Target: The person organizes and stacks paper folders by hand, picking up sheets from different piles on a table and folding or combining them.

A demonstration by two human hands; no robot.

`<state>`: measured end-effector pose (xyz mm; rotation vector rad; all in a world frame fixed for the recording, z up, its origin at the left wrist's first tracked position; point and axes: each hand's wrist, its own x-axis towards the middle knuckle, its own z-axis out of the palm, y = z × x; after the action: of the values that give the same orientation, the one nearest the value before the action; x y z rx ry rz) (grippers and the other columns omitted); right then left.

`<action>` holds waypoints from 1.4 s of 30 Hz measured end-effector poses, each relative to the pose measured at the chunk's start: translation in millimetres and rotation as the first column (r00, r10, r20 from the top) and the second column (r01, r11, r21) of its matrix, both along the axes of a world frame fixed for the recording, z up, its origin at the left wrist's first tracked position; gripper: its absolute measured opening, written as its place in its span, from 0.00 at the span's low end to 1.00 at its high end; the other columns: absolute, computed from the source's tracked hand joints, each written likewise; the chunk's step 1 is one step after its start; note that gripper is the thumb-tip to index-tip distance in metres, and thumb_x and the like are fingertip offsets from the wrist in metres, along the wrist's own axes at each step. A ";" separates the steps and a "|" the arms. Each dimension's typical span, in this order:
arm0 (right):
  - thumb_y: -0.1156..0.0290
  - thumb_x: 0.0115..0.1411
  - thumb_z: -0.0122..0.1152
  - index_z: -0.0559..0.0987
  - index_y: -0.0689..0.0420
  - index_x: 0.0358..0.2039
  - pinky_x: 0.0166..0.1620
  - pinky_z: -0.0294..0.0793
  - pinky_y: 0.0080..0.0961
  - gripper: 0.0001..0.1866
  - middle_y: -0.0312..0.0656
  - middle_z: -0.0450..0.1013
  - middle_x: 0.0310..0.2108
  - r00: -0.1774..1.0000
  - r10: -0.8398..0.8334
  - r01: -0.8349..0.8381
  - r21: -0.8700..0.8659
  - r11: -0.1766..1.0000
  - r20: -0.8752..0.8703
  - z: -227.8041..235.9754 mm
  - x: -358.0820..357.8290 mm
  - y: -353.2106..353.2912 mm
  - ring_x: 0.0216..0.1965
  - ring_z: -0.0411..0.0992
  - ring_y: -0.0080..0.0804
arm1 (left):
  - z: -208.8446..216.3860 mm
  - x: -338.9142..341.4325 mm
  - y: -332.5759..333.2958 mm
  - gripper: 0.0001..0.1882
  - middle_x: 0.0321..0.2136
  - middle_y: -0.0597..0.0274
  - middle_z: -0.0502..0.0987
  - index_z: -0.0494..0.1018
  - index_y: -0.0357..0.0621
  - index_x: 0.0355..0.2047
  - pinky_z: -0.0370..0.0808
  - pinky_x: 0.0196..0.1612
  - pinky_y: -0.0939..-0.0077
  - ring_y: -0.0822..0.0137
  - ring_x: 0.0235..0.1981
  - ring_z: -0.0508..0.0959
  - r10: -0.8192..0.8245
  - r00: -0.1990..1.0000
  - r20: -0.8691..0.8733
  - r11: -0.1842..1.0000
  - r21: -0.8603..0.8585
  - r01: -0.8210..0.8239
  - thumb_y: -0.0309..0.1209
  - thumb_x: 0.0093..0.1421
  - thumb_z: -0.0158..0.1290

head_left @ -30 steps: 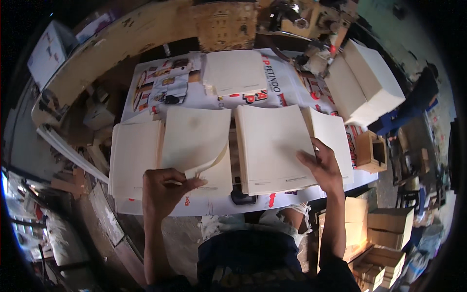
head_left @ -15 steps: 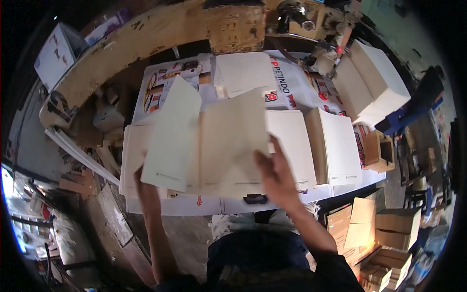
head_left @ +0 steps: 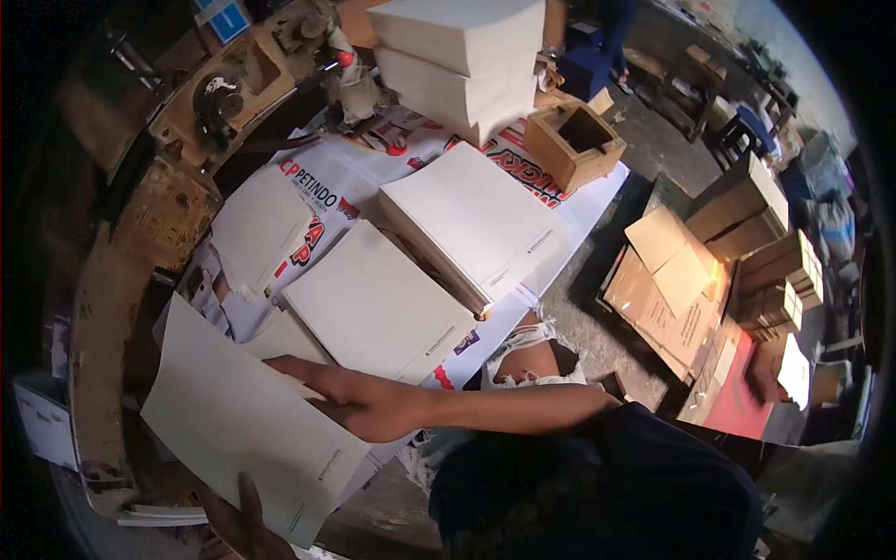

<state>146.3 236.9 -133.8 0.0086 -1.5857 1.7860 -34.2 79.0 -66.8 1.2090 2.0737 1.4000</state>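
Note:
A pale sheet of printed paper [head_left: 243, 420], or a thin set of them, is held tilted at the lower left. My left hand [head_left: 245, 523] is closed on its lower edge, thumb on top and the other fingers mostly hidden underneath. At the sheet's right edge is my right hand [head_left: 359, 401], its fingers closed about that edge; part of the grip is hidden. Just beyond that hand lies a stack of printed sheets [head_left: 383, 303]. A thicker paper stack [head_left: 481, 219] stands to its right. Loose white sheets [head_left: 257, 233] lie farther left.
Tall blocks of white paper [head_left: 457, 75] stand at the back beside a small wooden box [head_left: 574, 145]. A printed banner [head_left: 359, 177] covers the table. Worn machinery [head_left: 219, 98] borders the far left. Cardboard [head_left: 667, 271] and brown bundles [head_left: 779, 271] lie on the right.
The view has swung right. The raised pages have come down to the lower left as a tilted sheet. My right arm now reaches across to its edge, and my left hand stays on it.

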 end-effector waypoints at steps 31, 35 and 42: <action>0.76 0.55 0.65 0.64 0.65 0.59 0.55 0.69 0.31 0.32 0.45 0.71 0.52 0.924 -0.277 0.312 -0.098 0.945 0.263 24.2 79.8 2.5 0.54 0.68 0.32 | 35.4 51.3 34.3 0.19 0.46 0.48 0.75 0.65 0.30 0.52 0.69 0.51 0.71 0.62 0.46 0.74 0.322 0.902 -0.287 0.912 0.352 -0.213 0.28 0.64 0.51; 0.74 0.60 0.61 0.67 0.62 0.57 0.46 0.71 0.20 0.25 0.37 0.75 0.41 0.973 -0.228 0.227 -0.253 0.940 0.027 39.7 108.4 5.7 0.43 0.70 0.20 | -1.9 90.6 82.0 0.21 0.44 0.47 0.75 0.62 0.29 0.54 0.70 0.50 0.70 0.62 0.46 0.74 0.032 0.999 -0.023 0.879 0.476 -0.017 0.24 0.63 0.51; 0.69 0.64 0.57 0.75 0.63 0.50 0.42 0.74 0.21 0.16 0.40 0.77 0.41 0.130 -0.983 0.975 0.162 0.151 0.130 50.6 256.0 7.5 0.39 0.74 0.23 | -25.4 197.9 190.9 0.19 0.48 0.50 0.74 0.71 0.34 0.50 0.68 0.52 0.74 0.64 0.49 0.74 -0.582 0.760 0.289 0.769 -0.106 0.630 0.37 0.66 0.45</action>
<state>402.3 244.4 -83.2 -1.0484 -1.1675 0.6137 163.8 269.9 -92.2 1.3784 1.4100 0.9416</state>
